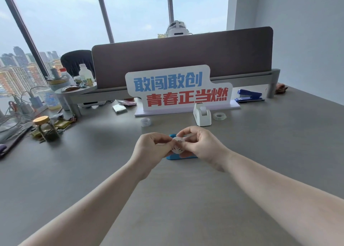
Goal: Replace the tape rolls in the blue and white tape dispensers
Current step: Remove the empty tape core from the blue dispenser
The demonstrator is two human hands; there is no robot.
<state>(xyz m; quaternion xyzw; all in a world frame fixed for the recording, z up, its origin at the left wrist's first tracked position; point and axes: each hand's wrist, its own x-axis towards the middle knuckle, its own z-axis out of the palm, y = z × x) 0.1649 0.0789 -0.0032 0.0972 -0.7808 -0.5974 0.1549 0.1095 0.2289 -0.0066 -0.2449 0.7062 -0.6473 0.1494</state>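
You've got a matt grey bench (pixel 260 152), smooth blue plastic dispenser (pixel 181 157), glossy white plastic dispenser (pixel 202 116), clear shiny tape rolls (pixel 219 116), and a cloth-covered divider (pixel 186 59) behind

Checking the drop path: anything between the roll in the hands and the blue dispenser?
Nothing visible. Both the left hand and right hand hold the tape roll directly over the blue dispenser, mostly hidden behind them.
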